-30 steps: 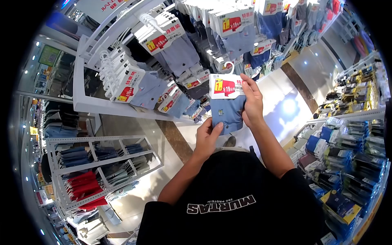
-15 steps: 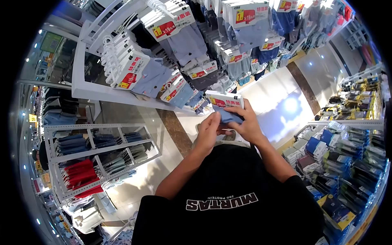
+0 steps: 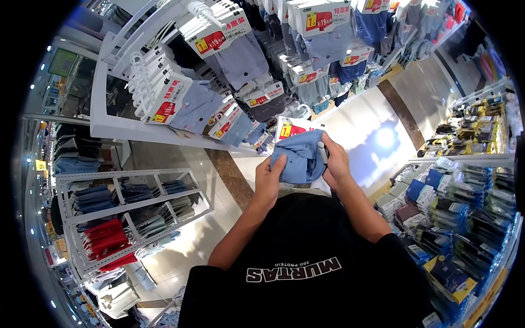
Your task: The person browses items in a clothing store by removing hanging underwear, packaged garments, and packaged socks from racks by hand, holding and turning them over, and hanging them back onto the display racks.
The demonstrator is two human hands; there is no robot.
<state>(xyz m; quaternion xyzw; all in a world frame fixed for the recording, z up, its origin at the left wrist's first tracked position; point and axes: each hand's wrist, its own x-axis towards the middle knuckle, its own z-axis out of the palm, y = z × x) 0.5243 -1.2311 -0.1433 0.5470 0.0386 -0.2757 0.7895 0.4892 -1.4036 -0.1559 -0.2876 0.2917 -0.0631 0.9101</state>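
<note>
One blue garment (image 3: 298, 158), with price card (image 3: 286, 130), was held at opposite edges by half-curled left hand (image 3: 268, 181) and right hand (image 3: 336, 163), where light, even tension seemed best.

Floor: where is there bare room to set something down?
Bare floor shows between hanging clothes and packets, beyond the right hand; another patch between low rack and left arm. Clothes and packets are crowded.

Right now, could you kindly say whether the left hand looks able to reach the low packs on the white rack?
Probably yes: nothing visible stands between the left hand and the low packs. It would likely need to release the blue garment first, but the right hand also holds that.
</note>
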